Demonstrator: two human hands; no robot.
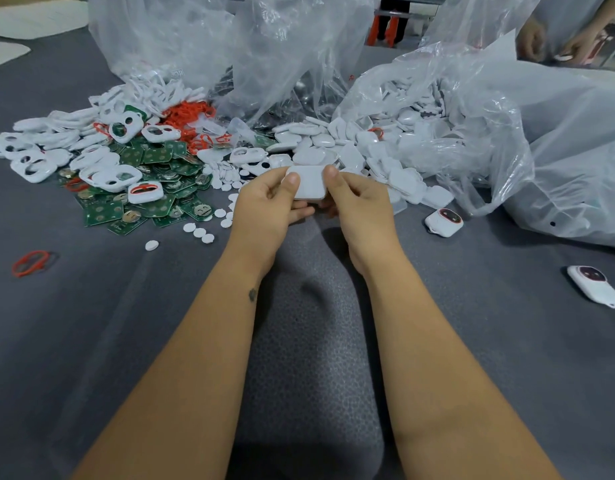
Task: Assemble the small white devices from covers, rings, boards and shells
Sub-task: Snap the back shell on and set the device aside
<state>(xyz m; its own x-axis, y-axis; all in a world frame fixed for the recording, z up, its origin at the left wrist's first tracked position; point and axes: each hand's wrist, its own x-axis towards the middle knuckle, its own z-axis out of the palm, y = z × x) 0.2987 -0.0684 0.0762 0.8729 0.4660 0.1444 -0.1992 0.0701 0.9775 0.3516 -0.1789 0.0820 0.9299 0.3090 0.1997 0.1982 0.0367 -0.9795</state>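
Note:
A small white device (310,183), plain back shell up, is held between both hands above the grey mat. My left hand (266,206) grips its left edge with the thumb on top and fingers underneath. My right hand (359,202) grips its right edge the same way. Behind lie white covers with two holes (110,176), green boards (160,168), orange rings (188,114), small white round discs (198,232) and plain white shells (351,150). Two finished devices (443,221) (593,285) lie face up at the right.
Clear plastic bags (489,109) full of parts stand along the back and right. A loose orange ring (30,263) lies on the grey mat (126,323) at left. Another person's hands (555,43) work at the far right corner.

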